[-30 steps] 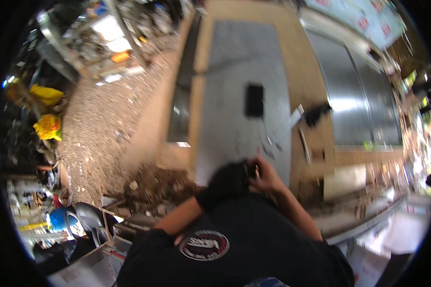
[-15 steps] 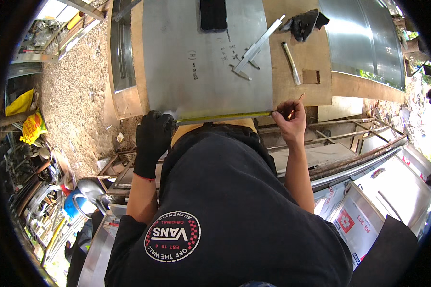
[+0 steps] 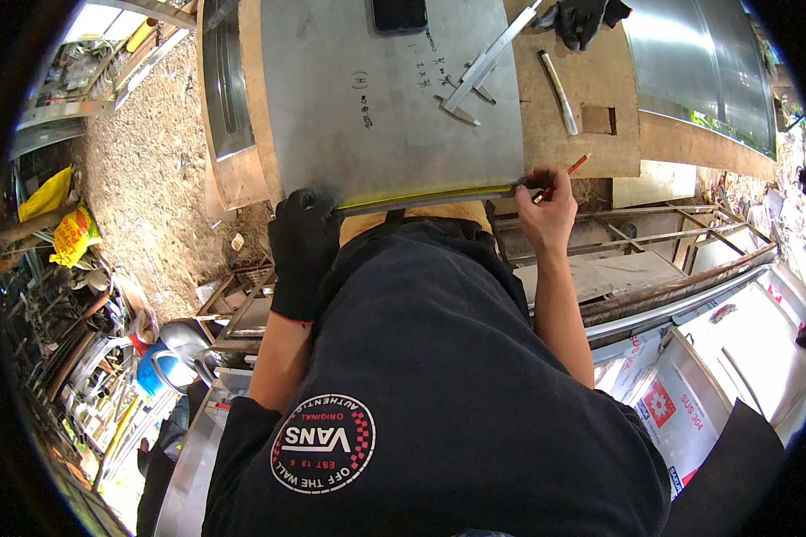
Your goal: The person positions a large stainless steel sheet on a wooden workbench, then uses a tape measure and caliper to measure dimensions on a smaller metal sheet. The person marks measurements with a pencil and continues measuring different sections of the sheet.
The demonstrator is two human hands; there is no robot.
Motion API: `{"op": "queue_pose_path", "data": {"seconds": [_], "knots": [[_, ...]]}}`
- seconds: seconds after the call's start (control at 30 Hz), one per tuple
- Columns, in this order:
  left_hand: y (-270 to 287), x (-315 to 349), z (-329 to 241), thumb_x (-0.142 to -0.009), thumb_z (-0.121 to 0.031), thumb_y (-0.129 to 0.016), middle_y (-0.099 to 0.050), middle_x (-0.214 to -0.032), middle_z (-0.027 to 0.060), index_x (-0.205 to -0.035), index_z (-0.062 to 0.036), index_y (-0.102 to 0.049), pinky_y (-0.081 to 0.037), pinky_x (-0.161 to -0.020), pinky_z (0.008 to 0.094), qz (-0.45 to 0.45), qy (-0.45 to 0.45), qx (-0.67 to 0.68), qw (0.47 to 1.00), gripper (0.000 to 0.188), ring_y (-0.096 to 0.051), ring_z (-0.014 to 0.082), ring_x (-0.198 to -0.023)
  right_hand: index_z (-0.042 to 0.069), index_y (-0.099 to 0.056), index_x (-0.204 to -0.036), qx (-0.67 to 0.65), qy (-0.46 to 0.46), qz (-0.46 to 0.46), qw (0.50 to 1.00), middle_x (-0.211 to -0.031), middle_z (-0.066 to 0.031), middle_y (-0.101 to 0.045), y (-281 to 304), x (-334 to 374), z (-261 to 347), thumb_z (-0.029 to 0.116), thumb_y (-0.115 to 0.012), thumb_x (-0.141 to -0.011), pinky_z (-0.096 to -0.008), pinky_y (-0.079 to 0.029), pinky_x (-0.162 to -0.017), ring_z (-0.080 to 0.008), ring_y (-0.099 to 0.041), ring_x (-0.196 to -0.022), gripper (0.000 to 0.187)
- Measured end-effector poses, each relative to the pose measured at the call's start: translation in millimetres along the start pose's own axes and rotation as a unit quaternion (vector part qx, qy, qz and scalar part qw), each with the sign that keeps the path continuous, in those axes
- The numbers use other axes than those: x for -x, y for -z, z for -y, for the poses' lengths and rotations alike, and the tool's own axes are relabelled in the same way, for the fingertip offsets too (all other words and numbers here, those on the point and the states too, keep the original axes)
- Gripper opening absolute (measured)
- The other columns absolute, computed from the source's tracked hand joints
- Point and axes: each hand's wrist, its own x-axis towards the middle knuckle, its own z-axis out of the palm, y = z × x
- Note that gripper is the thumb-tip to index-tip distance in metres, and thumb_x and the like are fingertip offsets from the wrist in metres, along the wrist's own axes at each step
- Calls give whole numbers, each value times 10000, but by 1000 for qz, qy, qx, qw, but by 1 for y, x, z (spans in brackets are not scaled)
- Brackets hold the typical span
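Observation:
A yellow tape measure (image 3: 428,197) is stretched along the near edge of a grey metal sheet (image 3: 403,152). At the sheet's near left corner, my left hand (image 3: 304,237), in a black glove, is closed around the tape's left end; whatever lies inside the fist is hidden. My bare right hand (image 3: 549,213) pinches the other end at the near right corner. A red pencil (image 3: 580,165) also sticks out of its fingers, pointing up and right. Handwritten marks are on the sheet.
On the sheet lie a phone (image 3: 399,14) and a vernier caliper (image 3: 488,67). A marker pen (image 3: 560,94) and a black glove (image 3: 584,21) rest on the wooden board (image 3: 613,157) to the right. A metal frame (image 3: 672,228) stands below, beside wrapped metal panels (image 3: 681,412).
The view has shifted slightly, and the sheet appears turned a little. The pencil in my right hand now points out more plainly to the upper right. Both hands still hold the tape.

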Motion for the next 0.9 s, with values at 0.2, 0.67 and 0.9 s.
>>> {"op": "queue_pose_path", "data": {"seconds": [0.2,0.67,0.9], "knots": [[-5,-2,-1,-833,-253,-720,-672,-964,132,-957,-93,-729,-533,-764,466,-2,-4,-15,1000,203,-644,348,-910,8,-632,-1064,24,7,-1,1000,-903,-112,-714,0,4,0,97,-751,-815,-309,-530,-732,-193,-656,-765,290],[-24,5,19,-819,-162,-728,-615,-1263,187,-1112,-88,-700,-477,-982,495,-32,-27,39,998,304,-580,372,-1178,31,-599,-1233,-23,121,175,977,-1018,-139,-750,43,-31,-17,111,-744,-885,-340,-574,-746,-212,-741,-854,385],[-23,2,17,-849,-186,-724,-645,-1254,183,-1163,-89,-689,-489,-992,473,-20,9,44,999,330,-602,371,-1170,-47,-653,-1212,-343,21,205,916,-1047,-157,-748,58,-35,8,379,-409,-1106,-326,-544,-799,-205,-693,-901,502]]}}
